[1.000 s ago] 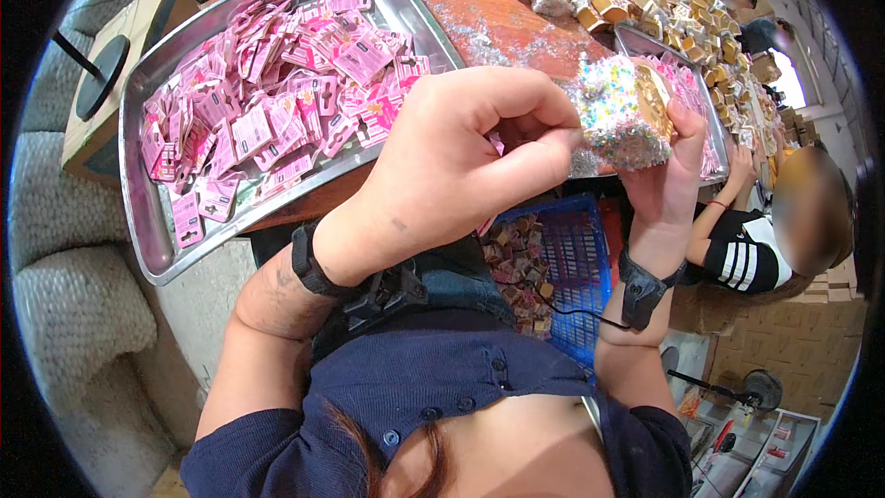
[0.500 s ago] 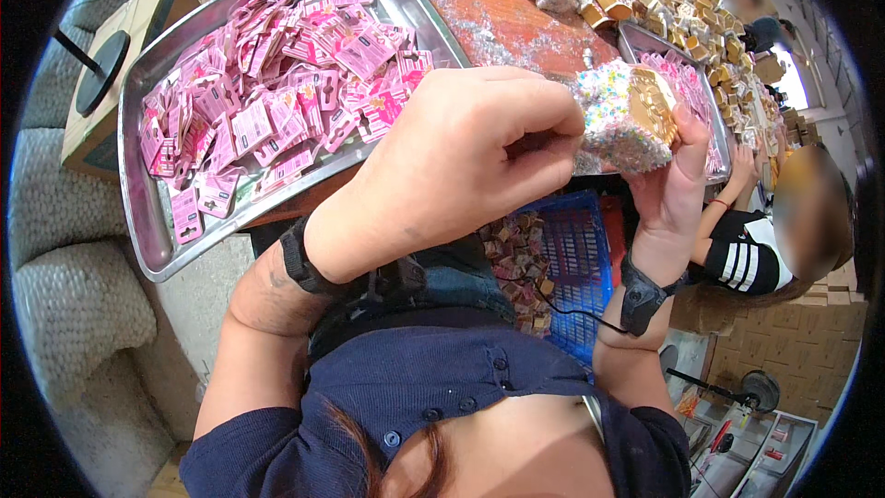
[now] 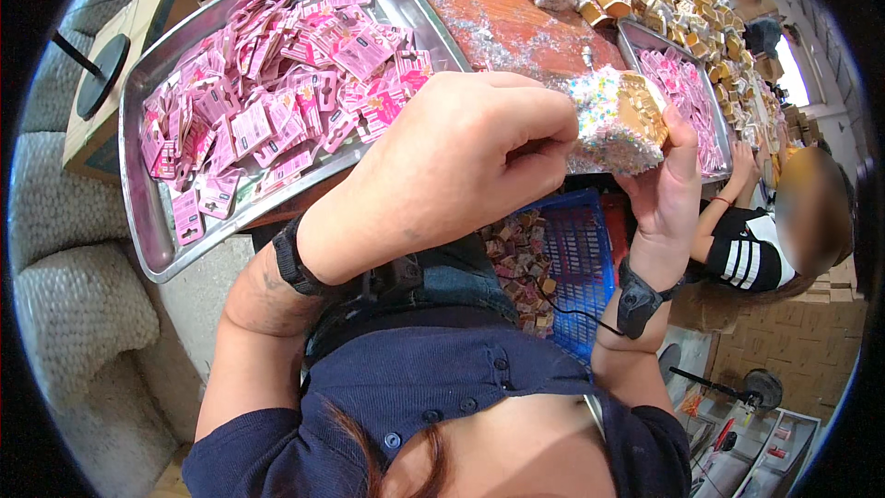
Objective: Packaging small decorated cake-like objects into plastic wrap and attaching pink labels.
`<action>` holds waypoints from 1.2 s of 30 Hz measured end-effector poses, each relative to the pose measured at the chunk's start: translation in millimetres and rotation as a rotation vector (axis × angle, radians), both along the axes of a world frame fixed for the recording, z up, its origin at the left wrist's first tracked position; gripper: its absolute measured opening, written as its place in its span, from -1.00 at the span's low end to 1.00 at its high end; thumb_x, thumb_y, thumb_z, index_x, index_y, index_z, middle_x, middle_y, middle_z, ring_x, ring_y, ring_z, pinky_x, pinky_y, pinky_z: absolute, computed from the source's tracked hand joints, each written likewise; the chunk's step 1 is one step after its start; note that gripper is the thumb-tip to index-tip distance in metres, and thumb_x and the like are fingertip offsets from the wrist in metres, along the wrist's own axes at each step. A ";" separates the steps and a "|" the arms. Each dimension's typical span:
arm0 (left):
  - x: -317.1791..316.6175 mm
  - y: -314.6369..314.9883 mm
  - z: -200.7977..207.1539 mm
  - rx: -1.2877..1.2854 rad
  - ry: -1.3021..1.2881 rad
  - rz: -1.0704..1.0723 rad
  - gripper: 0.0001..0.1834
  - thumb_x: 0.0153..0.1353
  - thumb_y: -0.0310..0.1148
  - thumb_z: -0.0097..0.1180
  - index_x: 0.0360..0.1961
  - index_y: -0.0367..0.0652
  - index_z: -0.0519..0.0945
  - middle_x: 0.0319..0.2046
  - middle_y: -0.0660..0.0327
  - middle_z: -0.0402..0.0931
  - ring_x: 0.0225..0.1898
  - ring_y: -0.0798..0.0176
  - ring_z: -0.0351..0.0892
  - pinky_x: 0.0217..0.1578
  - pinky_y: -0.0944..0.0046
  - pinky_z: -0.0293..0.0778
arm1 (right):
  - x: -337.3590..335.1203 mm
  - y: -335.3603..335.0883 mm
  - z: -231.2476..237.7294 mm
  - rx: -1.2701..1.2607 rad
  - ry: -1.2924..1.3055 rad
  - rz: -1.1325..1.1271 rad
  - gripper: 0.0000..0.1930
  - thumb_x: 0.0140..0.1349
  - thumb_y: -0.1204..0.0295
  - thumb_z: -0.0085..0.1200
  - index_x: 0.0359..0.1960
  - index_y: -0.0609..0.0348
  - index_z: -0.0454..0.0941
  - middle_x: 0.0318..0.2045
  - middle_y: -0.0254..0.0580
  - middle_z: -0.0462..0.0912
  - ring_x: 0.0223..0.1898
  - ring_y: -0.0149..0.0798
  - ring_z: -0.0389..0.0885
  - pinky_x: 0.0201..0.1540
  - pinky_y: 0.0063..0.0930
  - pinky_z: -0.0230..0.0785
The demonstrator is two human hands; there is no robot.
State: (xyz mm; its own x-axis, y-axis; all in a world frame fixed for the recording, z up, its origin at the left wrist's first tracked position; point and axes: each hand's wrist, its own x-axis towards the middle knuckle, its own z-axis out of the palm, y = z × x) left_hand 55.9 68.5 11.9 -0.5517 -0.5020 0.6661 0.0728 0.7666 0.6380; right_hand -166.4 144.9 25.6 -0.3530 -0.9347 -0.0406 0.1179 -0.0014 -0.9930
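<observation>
Over the table's front edge my right hand (image 3: 666, 175) grips a small ornament (image 3: 613, 120) from its right and lower side. One face of the ornament is gold and patterned; the rest is crusted with white and many-coloured glittery beads. My left hand (image 3: 475, 161) is closed at the ornament's left edge, fingertips pinched together. Whatever sits between those fingertips is hidden by the hand itself. Beyond my left wrist, a metal tray (image 3: 147, 244) holds a heap of pink hang cards (image 3: 263, 124).
A blue plastic basket (image 3: 590, 254) with small gold-and-pink pieces stands below my hands. Many gold, white-topped ornaments (image 3: 608, 0) cover the far right of the red table (image 3: 456, 0). A second tray (image 3: 636, 35) carries pink strips. A co-worker (image 3: 751, 254) sits at right.
The ornament and my right hand have shifted slightly left, and the ornament's gold face has turned a little. My left hand has moved slightly left and stays closed.
</observation>
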 end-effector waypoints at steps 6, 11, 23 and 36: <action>-0.1 -2.0 -1.3 0.000 0.002 -0.016 -0.90 0.03 -0.53 0.24 -0.39 -0.23 0.60 -0.53 0.13 0.53 -0.49 0.16 0.59 -0.43 0.27 0.50 | 3.1 0.6 8.5 -0.128 0.095 0.073 -0.44 0.35 0.11 -0.11 0.20 0.33 0.39 0.01 -0.09 0.60 -0.01 -0.24 0.63 0.02 -0.34 0.52; -5.9 -5.0 -5.8 -0.066 -0.008 -0.036 -0.87 -0.01 -0.53 0.24 -0.39 -0.24 0.59 -0.55 0.09 0.51 -0.48 0.12 0.60 -0.42 0.24 0.50 | 5.9 6.7 14.7 -0.094 0.269 -0.023 -0.43 0.35 0.14 -0.10 0.19 0.41 0.37 0.01 -0.03 0.59 -0.01 -0.23 0.62 0.05 -0.34 0.49; -25.8 -2.9 -14.4 0.449 -0.043 -0.235 -0.60 0.12 -0.46 0.37 -0.15 -0.21 0.38 -0.48 0.30 0.56 -0.42 0.48 0.59 -0.41 0.45 0.51 | -10.5 17.3 8.5 -0.098 0.265 0.002 -0.44 0.34 0.16 -0.11 0.18 0.42 0.39 -0.01 -0.03 0.61 -0.05 -0.25 0.65 0.00 -0.39 0.53; -37.4 -44.3 -48.3 -0.312 -0.252 0.153 -0.86 0.06 -0.33 0.28 -0.43 -0.18 0.65 -0.39 0.15 0.57 -0.24 0.00 0.52 -0.16 0.09 0.48 | -107.2 80.6 8.3 0.436 0.856 0.454 -0.58 0.24 0.26 0.10 0.04 0.32 0.57 -0.24 -0.18 0.65 -0.21 -0.30 0.62 -0.07 -0.50 0.42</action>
State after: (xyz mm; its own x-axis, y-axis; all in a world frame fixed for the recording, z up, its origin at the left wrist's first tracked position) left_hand 18.5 24.2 -36.4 -0.6514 -0.3864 0.6530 -0.1848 0.9155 0.3575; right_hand -273.6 225.5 33.9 -0.0441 -0.9507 -0.3069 -0.7203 0.2431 -0.6497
